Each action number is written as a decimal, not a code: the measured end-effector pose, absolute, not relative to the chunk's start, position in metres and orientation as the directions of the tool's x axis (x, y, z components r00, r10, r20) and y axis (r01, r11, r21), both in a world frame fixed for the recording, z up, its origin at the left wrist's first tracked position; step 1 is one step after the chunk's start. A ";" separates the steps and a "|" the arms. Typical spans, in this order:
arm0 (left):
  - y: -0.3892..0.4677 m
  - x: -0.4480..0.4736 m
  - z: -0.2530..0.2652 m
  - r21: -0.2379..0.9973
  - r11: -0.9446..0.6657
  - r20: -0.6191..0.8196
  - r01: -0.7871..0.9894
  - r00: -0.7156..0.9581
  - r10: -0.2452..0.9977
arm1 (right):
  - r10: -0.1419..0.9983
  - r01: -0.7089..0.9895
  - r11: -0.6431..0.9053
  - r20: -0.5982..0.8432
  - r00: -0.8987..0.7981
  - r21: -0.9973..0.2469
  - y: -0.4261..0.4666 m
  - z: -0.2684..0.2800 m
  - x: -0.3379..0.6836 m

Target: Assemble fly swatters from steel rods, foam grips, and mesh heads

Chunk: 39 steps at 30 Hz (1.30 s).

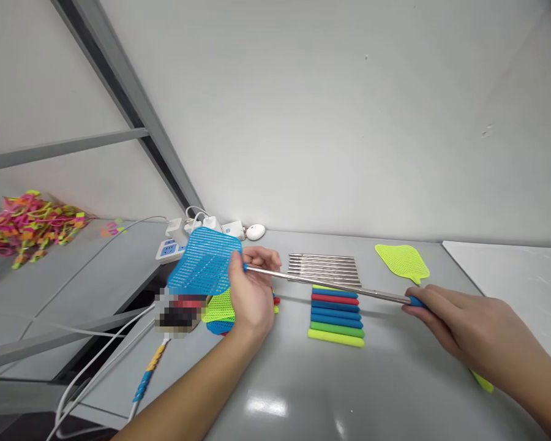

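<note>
A fly swatter with a blue mesh head (206,260) and an extended metal telescopic rod (330,285) is held up slantwise above the table by both hands. My left hand (254,294) grips it where the head meets the rod, thumb against the head's edge and fingers loosely curled. My right hand (463,318) is closed around its blue handle (417,302), most of which is hidden. Behind and below the rod lie a row of metal rods (324,264) and a row of coloured handles (336,317). Yellow-green and blue swatter heads (218,306) lie stacked, partly behind my left hand.
A yellow-green swatter head (404,260) lies at the back right, near a white board (509,275). At left are a power strip (168,251), a pixelated object (179,312) with a wrapped cable (149,373), grey frame bars (64,147) and a colourful heap (37,229).
</note>
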State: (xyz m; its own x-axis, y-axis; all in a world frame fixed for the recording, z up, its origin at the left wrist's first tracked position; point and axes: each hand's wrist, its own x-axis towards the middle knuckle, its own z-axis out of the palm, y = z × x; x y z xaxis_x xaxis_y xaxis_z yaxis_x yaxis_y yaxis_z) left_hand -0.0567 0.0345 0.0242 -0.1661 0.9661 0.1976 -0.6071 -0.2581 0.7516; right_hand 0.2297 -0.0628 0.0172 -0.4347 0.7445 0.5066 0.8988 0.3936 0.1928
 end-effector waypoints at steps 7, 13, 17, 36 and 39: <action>0.015 -0.040 0.011 0.774 -0.163 0.184 -0.612 -0.028 0.982 | 0.701 0.892 0.388 0.554 -0.449 0.232 -0.071 0.021 0.199; 0.021 -0.043 0.014 0.787 -0.145 0.167 -0.600 -0.020 0.986 | 0.722 0.907 0.360 0.551 -0.418 0.217 -0.073 0.019 0.199; 0.023 -0.042 0.013 0.817 -0.119 0.195 -0.565 0.076 0.978 | 0.752 0.932 0.340 0.559 -0.348 0.123 -0.066 0.020 0.216; 0.064 -0.105 0.050 0.927 0.292 -0.219 -0.236 0.293 0.931 | 0.708 0.952 0.295 0.649 -0.278 0.086 -0.053 0.024 0.281; 0.056 -0.100 0.041 0.894 0.416 -0.308 -0.166 0.446 0.840 | 0.700 0.956 0.266 0.658 -0.279 0.123 -0.055 0.024 0.281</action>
State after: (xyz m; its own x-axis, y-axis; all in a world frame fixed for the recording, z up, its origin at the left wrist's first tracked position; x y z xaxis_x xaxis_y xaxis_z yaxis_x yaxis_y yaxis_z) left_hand -0.1001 0.0565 0.0411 0.4460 0.8402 -0.3085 -0.1662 0.4164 0.8939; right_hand 0.2815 -0.0550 0.0243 -0.2794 0.6996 0.6577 0.9560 0.2662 0.1230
